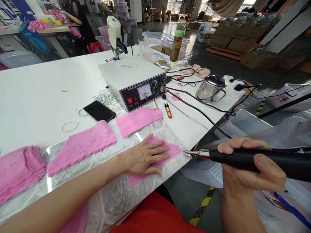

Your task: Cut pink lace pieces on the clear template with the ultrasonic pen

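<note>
Pink fabric piece (173, 150): flat on mottled board (116, 191), near worktop (36, 94) edge. Left hand (143, 157): fingers spread, palm-down on fabric. Right hand (252, 177): fingers wrapped around black handheld tool (215, 155), tip just beside fabric corner.

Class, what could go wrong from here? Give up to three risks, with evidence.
The black tool in the right hand points its metal tip toward the left hand, spread on pink cloth; a slip might jab it.
The black cable crosses the edge of the table, so it could snag.
The lidded mug stands beside the power strip; its contents are hidden, but a spill might reach the plugs.
</note>
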The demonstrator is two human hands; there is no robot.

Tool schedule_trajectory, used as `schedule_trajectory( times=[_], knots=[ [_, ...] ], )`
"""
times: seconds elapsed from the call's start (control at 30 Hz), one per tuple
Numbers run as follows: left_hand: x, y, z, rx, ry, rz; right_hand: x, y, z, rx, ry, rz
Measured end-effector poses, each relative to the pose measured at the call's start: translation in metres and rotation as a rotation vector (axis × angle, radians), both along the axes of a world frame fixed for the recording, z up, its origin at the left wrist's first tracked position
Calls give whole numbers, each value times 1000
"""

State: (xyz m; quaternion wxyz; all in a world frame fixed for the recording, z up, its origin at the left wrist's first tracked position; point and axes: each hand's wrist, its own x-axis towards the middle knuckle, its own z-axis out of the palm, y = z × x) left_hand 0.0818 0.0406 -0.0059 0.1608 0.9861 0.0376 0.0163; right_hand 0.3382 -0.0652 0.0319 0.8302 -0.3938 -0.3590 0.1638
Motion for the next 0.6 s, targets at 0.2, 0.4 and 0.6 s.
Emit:
schedule_trajectory(
  times=[0.2,0.4,0.6],
  knots=[
    [-3,-3,6,12,-24,10,-13,-13,6,-45,-7,-7],
    [-52,-19,24,-16,-15,174,-40,-22,4,-63,-13,134],
    [-108,-50,26,-70,31,288,-89,-23,-1,-107,-2,453]
  ],
)
